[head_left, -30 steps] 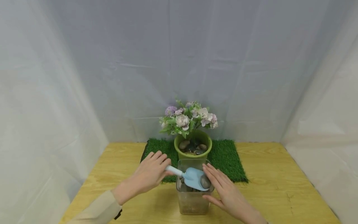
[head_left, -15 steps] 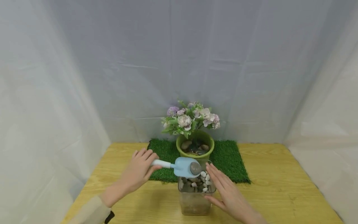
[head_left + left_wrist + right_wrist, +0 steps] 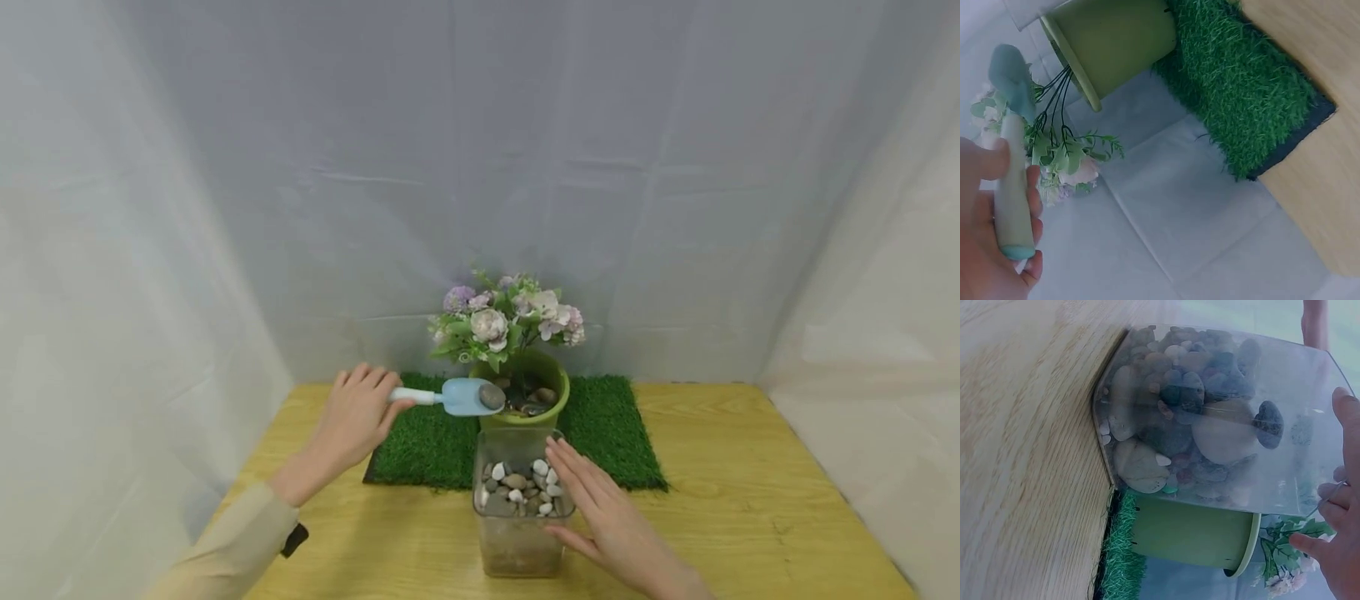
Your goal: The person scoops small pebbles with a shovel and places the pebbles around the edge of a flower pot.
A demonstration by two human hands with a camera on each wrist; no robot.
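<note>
In the head view my left hand grips the white handle of a small blue hand shovel. On its blade lies one grey stone, level with the left rim of a green flower pot. The left wrist view shows fingers wrapped around the handle, with the shovel overlapping the flowers. My right hand touches the right rim of a clear plastic container, fingers straight, thumb apart from them. Pebbles, white, brown and grey, fill the container partway.
Pink, white and purple flowers rise from the pot, which has large stones inside. The pot stands on a green artificial-grass mat. Beneath is a wooden table, with pale sheeting behind and at both sides.
My left hand has moved up and left, carrying the shovel and its stone from over the container to the pot's rim. The pebbles are uncovered. My right hand has stayed at the container.
</note>
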